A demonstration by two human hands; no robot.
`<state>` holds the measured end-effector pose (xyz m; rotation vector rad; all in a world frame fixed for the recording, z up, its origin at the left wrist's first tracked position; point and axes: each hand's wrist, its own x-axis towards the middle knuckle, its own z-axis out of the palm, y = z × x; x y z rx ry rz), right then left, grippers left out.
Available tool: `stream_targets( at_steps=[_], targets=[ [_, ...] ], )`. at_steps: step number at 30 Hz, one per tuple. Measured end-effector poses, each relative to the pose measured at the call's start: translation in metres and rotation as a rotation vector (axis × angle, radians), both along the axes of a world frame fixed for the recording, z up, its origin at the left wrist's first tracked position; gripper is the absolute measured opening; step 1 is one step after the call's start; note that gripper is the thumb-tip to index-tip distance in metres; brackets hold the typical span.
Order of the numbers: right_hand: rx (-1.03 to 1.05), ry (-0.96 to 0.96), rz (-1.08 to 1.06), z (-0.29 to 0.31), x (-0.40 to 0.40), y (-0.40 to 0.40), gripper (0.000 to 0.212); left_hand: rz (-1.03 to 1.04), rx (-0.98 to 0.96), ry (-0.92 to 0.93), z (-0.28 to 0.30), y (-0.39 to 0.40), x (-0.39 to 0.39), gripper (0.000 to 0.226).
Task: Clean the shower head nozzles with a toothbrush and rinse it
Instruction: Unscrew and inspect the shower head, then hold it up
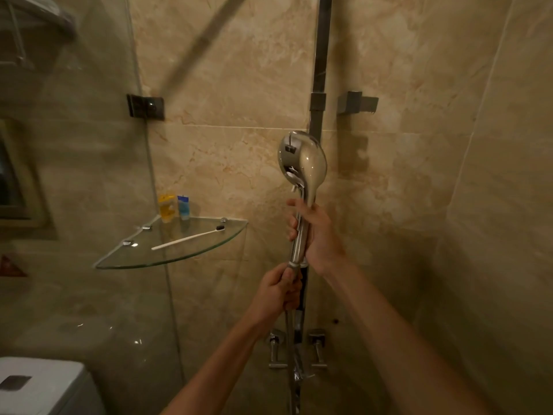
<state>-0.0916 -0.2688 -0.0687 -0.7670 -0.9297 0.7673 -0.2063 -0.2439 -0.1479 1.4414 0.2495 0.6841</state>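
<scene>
Two bare forearms reach in from 6 o'clock. The left hand (279, 290) is curled tight round the hose (289, 339) just under the handle's base. Above it, at centre, the right hand (314, 232) wraps the handle of the one shower head (302, 163), held upright with its chrome back to the camera; the nozzles face away and cannot be seen. Behind the hands runs one riser pipe (321, 55), with two tap handles (276, 350) below at 6 o'clock. At 9 o'clock one glass shelf (119, 259) juts from the corner, its curved edge free. On it lie one toothbrush (187, 239), well apart from both hands, and two small bottles (175, 206) at the back. Open tiled wall fills the side from 1 to 4 o'clock.
</scene>
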Motion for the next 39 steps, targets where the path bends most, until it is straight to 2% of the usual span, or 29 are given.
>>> stream_targets(
  at_steps=[5,7,9,11,16,20,23,26,29,32,36,39],
  targets=[
    [-0.344,-0.684,-0.455,0.009,0.001,0.0,0.012,0.098,0.099,0.001,-0.008,0.002,0.003,0.025],
    [-0.485,-0.921,-0.527,0.017,0.001,-0.004,0.025,0.141,0.126,0.002,-0.012,0.002,0.006,0.024],
    [-0.558,-1.017,-0.565,0.024,0.0,-0.008,0.033,0.169,0.135,0.007,-0.016,0.004,0.008,0.025],
    [-0.538,-0.97,-0.577,0.026,-0.002,-0.013,0.032,0.169,0.134,0.006,-0.017,0.006,0.008,0.025],
    [-0.423,-0.683,-0.546,0.025,0.001,-0.02,0.025,0.118,0.117,-0.013,-0.013,0.016,0.004,0.024],
    [-0.373,-0.472,-0.347,0.023,0.004,-0.017,0.004,0.08,0.095,-0.021,-0.013,0.018,0.005,0.029],
    [-0.276,-0.365,-0.172,0.017,0.004,-0.014,0.018,0.078,0.085,-0.05,-0.012,0.022,0.007,0.027],
    [-0.216,-0.246,-0.143,0.01,0.004,-0.005,0.019,0.088,0.097,-0.049,-0.01,0.027,0.008,0.026],
    [-0.256,-0.358,-0.345,0.004,0.0,0.005,0.028,0.09,0.124,-0.037,-0.01,0.029,0.01,0.027],
    [-0.318,-0.481,-0.592,0.004,-0.003,0.012,0.029,0.097,0.131,-0.024,-0.011,0.031,0.012,0.026],
    [-0.39,-0.52,-0.519,0.01,0.001,0.014,0.026,0.036,0.147,-0.013,-0.014,0.032,0.012,0.026],
    [-0.354,-0.515,-0.477,0.013,0.003,0.013,0.019,0.001,0.13,-0.009,-0.015,0.032,0.013,0.027]
  ],
)
